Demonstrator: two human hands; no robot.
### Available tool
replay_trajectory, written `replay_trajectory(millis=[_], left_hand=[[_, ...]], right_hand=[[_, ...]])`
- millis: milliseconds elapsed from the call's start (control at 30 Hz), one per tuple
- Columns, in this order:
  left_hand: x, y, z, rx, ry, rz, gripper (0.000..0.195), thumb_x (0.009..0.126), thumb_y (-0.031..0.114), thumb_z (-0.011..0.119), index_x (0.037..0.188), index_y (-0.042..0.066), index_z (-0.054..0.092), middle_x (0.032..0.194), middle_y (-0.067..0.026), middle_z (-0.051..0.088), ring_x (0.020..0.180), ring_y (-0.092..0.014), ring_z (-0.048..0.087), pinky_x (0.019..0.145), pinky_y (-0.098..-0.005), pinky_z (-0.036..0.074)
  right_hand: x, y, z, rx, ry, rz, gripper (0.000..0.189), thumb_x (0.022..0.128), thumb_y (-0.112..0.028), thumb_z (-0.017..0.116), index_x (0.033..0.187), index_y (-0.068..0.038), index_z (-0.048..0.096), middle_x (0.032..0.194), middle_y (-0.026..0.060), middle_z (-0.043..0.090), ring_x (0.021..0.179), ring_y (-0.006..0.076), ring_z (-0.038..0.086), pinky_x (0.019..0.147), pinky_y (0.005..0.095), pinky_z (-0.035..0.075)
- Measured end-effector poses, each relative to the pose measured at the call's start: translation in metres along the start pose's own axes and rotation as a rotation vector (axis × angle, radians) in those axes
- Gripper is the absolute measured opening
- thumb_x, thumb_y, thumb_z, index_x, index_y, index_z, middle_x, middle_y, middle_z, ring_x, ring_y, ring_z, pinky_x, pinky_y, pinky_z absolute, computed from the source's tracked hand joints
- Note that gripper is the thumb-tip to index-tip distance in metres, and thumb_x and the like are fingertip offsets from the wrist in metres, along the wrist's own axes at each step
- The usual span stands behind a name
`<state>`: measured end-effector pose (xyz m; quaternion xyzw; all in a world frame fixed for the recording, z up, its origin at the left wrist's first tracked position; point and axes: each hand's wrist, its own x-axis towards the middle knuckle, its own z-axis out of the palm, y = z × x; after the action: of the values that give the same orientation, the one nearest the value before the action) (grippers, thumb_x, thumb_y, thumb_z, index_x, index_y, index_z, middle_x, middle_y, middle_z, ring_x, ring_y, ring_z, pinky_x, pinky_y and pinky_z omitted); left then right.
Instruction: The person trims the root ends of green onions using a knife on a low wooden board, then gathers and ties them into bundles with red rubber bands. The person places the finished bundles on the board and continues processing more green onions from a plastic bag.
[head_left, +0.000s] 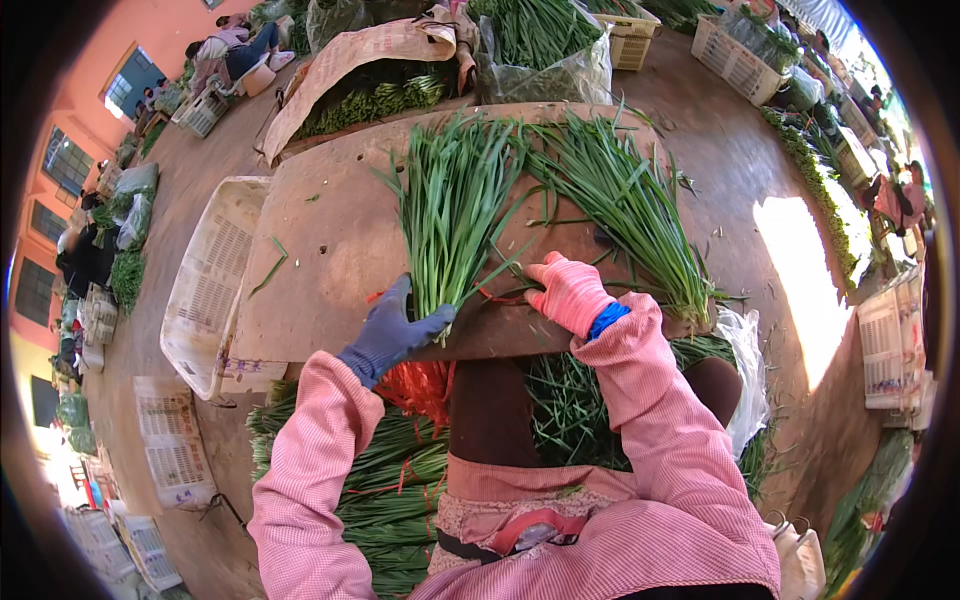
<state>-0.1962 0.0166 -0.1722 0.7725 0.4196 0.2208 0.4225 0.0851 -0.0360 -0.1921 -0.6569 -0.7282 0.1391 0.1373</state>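
Observation:
My left hand (394, 326), in a grey-blue glove, grips the stem ends of a bunch of garlic chives (454, 217) near the front edge of a wooden board (337, 292). Its thumb lies across the pale stems, and the leaves point away from me. My right hand (570, 292) wears a pink knit glove with a blue band at the wrist. Its curled fingers are low over the board, at a few loose green blades beside a red tie (501, 298); whether they pinch anything is unclear. A second pile of chives (630, 206) lies untouched on the board's right side.
White plastic crates (217, 277) stand left of the board. Tied chive bundles (397, 487) lie by my left leg, with red ties (416, 390) above them. Loose greens (574, 405) lie between my legs. Beyond the board is a bagged chive heap (536, 37). Other people sit farther off.

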Motion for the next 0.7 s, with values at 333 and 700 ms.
replay_trajectory(millis=[333, 700], left_hand=[[0.001, -0.020, -0.036, -0.335, -0.171, -0.180, 0.038, 0.094, 0.017, 0.051, 0.126, -0.004, 0.051, 0.106, -0.0044, 0.060, 0.096, -0.009, 0.055, 0.088, -0.0254, 0.046], [0.000, -0.055, -0.047, 0.769, 0.187, -0.038, 0.035, 0.081, 0.010, 0.057, 0.116, 0.010, 0.060, 0.116, -0.0161, 0.058, 0.087, -0.035, 0.062, 0.077, -0.0411, 0.050]], right_hand=[[-0.008, 0.000, -0.006, 0.092, 0.063, -0.001, 0.030, 0.081, -0.031, 0.063, 0.103, -0.011, 0.066, 0.096, 0.0163, 0.062, 0.088, 0.0353, 0.062, 0.076, 0.0443, 0.050], [-0.006, -0.016, 0.000, 0.033, -0.016, 0.014, 0.037, 0.079, -0.032, 0.066, 0.109, -0.012, 0.064, 0.097, 0.0159, 0.059, 0.080, 0.0370, 0.062, 0.071, 0.0453, 0.050]])
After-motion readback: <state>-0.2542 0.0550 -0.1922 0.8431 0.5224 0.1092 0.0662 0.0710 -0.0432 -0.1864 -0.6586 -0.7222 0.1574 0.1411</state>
